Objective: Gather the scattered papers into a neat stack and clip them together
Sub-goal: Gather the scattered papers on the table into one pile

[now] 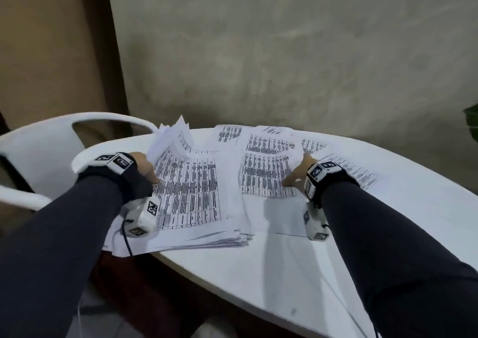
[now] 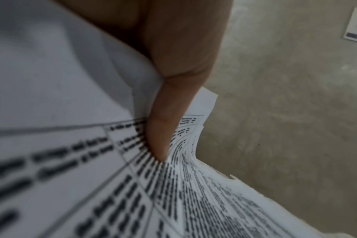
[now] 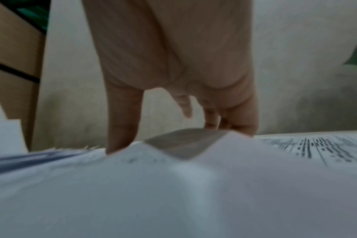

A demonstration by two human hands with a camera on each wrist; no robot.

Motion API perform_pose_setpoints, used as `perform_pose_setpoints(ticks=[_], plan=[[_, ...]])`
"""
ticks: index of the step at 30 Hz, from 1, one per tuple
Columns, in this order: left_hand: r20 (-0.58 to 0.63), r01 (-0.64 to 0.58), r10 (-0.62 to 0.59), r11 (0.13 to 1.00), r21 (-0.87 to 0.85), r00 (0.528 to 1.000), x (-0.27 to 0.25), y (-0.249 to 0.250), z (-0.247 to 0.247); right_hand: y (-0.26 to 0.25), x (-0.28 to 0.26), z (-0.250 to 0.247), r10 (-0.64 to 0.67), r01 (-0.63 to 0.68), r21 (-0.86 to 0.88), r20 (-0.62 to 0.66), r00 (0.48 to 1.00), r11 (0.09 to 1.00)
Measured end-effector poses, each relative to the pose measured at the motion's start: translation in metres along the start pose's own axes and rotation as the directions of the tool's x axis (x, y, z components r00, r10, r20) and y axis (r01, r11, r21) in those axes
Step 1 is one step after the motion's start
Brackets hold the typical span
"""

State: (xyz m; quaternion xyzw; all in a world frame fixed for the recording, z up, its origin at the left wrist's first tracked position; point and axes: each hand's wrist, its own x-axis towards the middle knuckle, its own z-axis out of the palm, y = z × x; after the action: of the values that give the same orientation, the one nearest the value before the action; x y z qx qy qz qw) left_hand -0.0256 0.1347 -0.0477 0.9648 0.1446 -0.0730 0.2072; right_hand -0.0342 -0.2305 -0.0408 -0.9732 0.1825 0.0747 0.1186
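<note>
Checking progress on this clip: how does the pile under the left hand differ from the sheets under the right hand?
The left pile is thick, many sheets deep, with fanned edges at its near side; the right sheets lie thin and spread apart across the table. The left hand pinches its pile's far corner, curling it upward; the right hand presses its sheets flat with straight fingers. Both carry printed tables, face up.

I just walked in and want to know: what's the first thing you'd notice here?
Printed sheets lie spread over the far part of the white table. On its left edge the left hand grips a thick stack of papers, bending its far corners up. The right hand presses flat on the loose sheets to the right.
</note>
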Motion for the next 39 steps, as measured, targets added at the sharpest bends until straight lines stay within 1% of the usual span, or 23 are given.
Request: perform_pose_setpoints(ticks=[2, 3, 4, 5, 7, 9, 11, 14, 17, 18, 19, 20, 21, 22, 23, 24, 25, 27, 29, 30, 34, 36, 39], plan=[[0.054, 0.007, -0.005, 1.000, -0.029, 0.999, -0.001, 0.000, 0.002, -0.002, 0.007, 0.001, 0.066, -0.066, 0.034, 0.014, 0.998, 0.997], [0.069, 0.009, -0.006, 0.999, -0.050, 0.998, 0.001, -0.001, 0.004, -0.003, 0.004, 0.000, 0.068, -0.070, 0.065, 0.039, 0.997, 0.995], [0.080, 0.007, -0.002, 0.998, -0.069, 0.997, 0.001, -0.002, 0.005, -0.004, 0.005, -0.002, 0.087, -0.092, 0.102, 0.052, 0.995, 0.991], [0.091, 0.004, 0.005, 0.995, -0.098, 0.996, 0.001, -0.002, 0.007, -0.004, 0.005, -0.002, 0.101, -0.112, 0.186, 0.072, 0.992, 0.976], [0.112, -0.010, 0.025, 0.990, -0.137, 0.993, 0.001, -0.001, 0.010, -0.005, 0.000, -0.002, 0.056, -0.107, 0.305, 0.170, 0.984, 0.946], [0.147, -0.007, 0.037, 0.979, -0.202, 0.988, 0.000, -0.002, 0.011, -0.003, -0.001, -0.001, 0.022, -0.093, 0.341, 0.206, 0.978, 0.935], [0.161, 0.015, 0.029, 0.964, -0.264, 0.987, 0.001, -0.011, 0.012, 0.000, -0.005, -0.008, 0.012, -0.068, 0.395, 0.142, 0.990, 0.916], [0.173, 0.061, -0.001, 0.937, -0.343, 0.985, 0.005, -0.028, 0.005, 0.013, -0.005, -0.030, 0.007, -0.032, 0.536, 0.047, 0.999, 0.844], [0.216, 0.076, 0.014, 0.912, -0.404, 0.976, -0.002, -0.031, -0.007, 0.025, -0.010, -0.053, 0.054, 0.013, 0.646, -0.084, 0.995, 0.763], [0.227, 0.077, 0.025, 0.900, -0.429, 0.974, -0.003, -0.029, -0.010, 0.028, -0.008, -0.057, 0.080, 0.016, 0.683, -0.109, 0.991, 0.730], [0.215, 0.077, 0.024, 0.888, -0.454, 0.976, -0.003, -0.026, -0.013, 0.027, -0.011, -0.061, 0.071, 0.028, 0.686, -0.116, 0.991, 0.727], [0.204, 0.061, 0.038, 0.887, -0.457, 0.978, -0.003, -0.023, -0.016, 0.027, -0.003, -0.059, 0.061, 0.037, 0.655, -0.127, 0.990, 0.755], [0.193, 0.054, 0.039, 0.891, -0.451, 0.980, 0.003, -0.022, -0.017, 0.026, -0.001, -0.059, 0.063, 0.024, 0.574, -0.131, 0.989, 0.819], [0.201, 0.050, 0.043, 0.897, -0.440, 0.979, 0.011, -0.022, -0.016, 0.020, 0.000, -0.056, 0.057, 0.000, 0.436, -0.119, 0.991, 0.900], [0.210, 0.054, 0.040, 0.904, -0.424, 0.977, 0.019, -0.022, -0.014, 0.014, 0.000, -0.050, 0.008, 0.014, 0.237, -0.094, 0.996, 0.971], [0.213, 0.064, 0.020, 0.922, -0.383, 0.977, 0.020, -0.020, -0.012, 0.010, 0.005, -0.043, -0.035, 0.037, 0.039, -0.058, 0.998, 0.999], [0.211, 0.070, 0.005, 0.935, -0.347, 0.978, 0.013, -0.014, -0.011, 0.007, 0.014, -0.036, -0.068, 0.062, -0.138, -0.038, 0.997, 0.988], [0.190, 0.085, -0.031, 0.955, -0.284, 0.981, 0.010, -0.014, -0.005, 0.000, 0.022, -0.026, -0.096, 0.092, -0.341, 0.005, 0.995, 0.936], [0.186, 0.099, -0.045, 0.952, -0.291, 0.981, 0.011, -0.019, 0.001, -0.010, 0.011, -0.023, -0.138, 0.148, -0.386, 0.055, 0.989, 0.910], [0.191, 0.110, -0.050, 0.943, -0.315, 0.980, 0.012, -0.023, 0.003, -0.013, 0.006, -0.021, -0.146, 0.156, -0.326, 0.056, 0.988, 0.932], [0.175, 0.139, -0.080, 0.923, -0.360, 0.981, 0.008, -0.028, 0.001, -0.017, 0.004, -0.008, -0.176, 0.177, -0.413, 0.043, 0.984, 0.893], [0.145, 0.160, -0.113, 0.914, -0.372, 0.983, 0.008, -0.031, 0.000, -0.015, 0.001, -0.004, -0.213, 0.220, -0.366, 0.061, 0.975, 0.904], [0.157, 0.175, -0.125, 0.913, -0.369, 0.980, 0.005, -0.031, 0.001, -0.019, -0.008, -0.005, -0.247, 0.272, -0.245, 0.129, 0.960, 0.931]])
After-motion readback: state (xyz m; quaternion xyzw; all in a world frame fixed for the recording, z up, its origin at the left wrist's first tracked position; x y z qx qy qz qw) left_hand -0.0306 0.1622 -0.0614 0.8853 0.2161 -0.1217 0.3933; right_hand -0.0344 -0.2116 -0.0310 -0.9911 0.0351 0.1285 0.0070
